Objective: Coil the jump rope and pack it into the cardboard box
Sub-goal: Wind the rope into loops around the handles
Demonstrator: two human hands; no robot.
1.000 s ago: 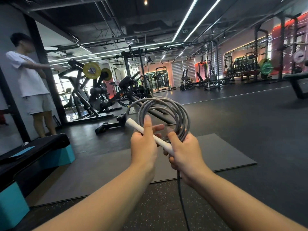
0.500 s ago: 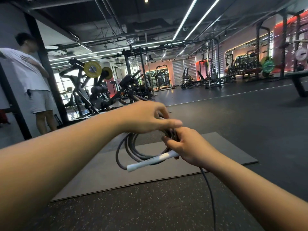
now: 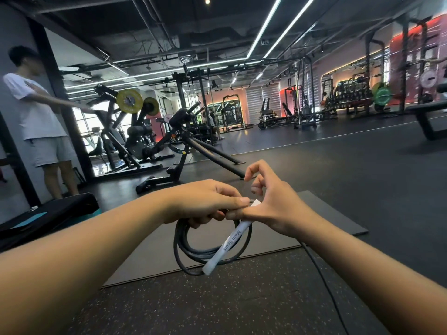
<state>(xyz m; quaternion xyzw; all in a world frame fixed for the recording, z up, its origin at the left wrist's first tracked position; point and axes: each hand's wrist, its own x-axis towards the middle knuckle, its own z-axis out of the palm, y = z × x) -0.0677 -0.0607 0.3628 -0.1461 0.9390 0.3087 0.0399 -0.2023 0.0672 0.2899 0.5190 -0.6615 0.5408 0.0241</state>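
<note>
The grey jump rope [image 3: 193,250] hangs in several loops below my hands, above the floor. Its white handle [image 3: 228,245] with blue lettering slants down across the coil. My left hand [image 3: 205,201] grips the top of the loops from above. My right hand [image 3: 271,204] touches the handle's upper end with its thumb, its fingers spread and raised. A loose strand of rope [image 3: 321,274] runs from under my right wrist down toward me. No cardboard box is in view.
A dark floor mat [image 3: 314,228] lies under my hands on speckled rubber flooring. A person in a white shirt [image 3: 36,112] stands at the left by a pillar. A black and teal step platform [image 3: 48,213] is at the left. Weight machines [image 3: 150,141] stand behind.
The coil first swung from upright above my hands to hanging below them. The handle has since tilted from lying sideways to pointing down. My right hand's fingers have opened and lifted off the rope.
</note>
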